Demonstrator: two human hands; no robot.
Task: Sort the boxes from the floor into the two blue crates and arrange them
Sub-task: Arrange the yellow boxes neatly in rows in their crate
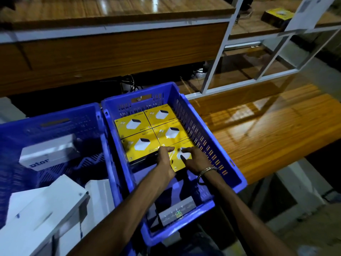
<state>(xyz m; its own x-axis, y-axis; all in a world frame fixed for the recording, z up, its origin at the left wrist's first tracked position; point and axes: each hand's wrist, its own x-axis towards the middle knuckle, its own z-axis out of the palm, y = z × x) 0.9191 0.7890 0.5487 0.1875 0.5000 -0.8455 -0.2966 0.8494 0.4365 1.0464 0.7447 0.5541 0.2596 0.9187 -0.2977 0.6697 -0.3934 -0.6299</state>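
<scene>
I see both hands, the left hand (164, 157) and right hand (193, 159), fingers spread, pressing the nearest yellow box (181, 157) in the right blue crate (208, 137).

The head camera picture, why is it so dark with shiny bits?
Head view: the room is dim; the wooden bench throws back glare; shelf lines bend from the wide lens; both hands shade the yellow box in the right blue crate.
</scene>
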